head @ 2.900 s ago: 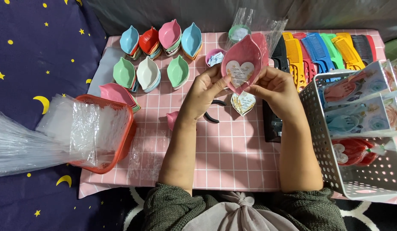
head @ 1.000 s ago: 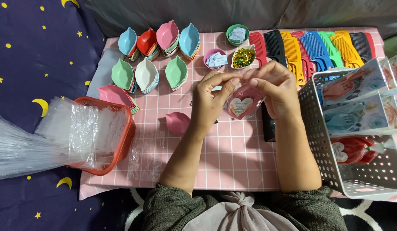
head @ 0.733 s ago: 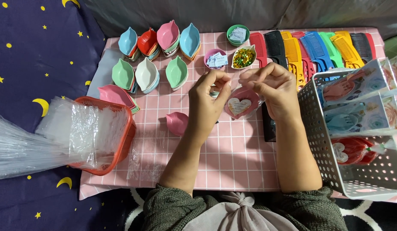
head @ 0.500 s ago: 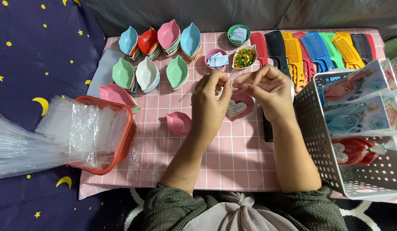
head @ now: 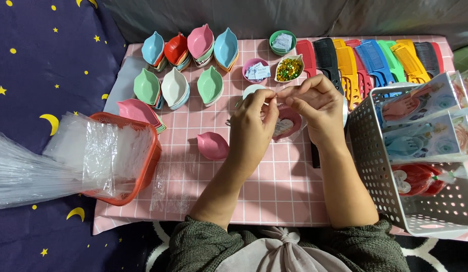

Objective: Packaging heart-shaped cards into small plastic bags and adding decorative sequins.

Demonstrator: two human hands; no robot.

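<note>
My left hand (head: 250, 121) and my right hand (head: 314, 106) meet over the pink checked mat (head: 274, 191), fingertips pinching the gathered top of a clear plastic bag (head: 289, 126). Inside the bag lies a pink leaf-shaped dish with a pale heart-shaped tag. The bag rests on the mat under my hands. A lone pink dish (head: 213, 145) sits upside down just left of my left wrist.
Stacks of coloured leaf-shaped dishes (head: 191, 60) fill the mat's far left. Small bowls of paper slips (head: 256, 70) and glitter (head: 289, 68) stand behind my hands, coloured combs (head: 375, 60) at far right. A red basket of clear bags (head: 113, 151) stands left, a white perforated basket (head: 420, 151) right.
Earlier I held the bagged pink dish up in the air. It has come down onto the mat, and both hands have closed in on the bag's top.
</note>
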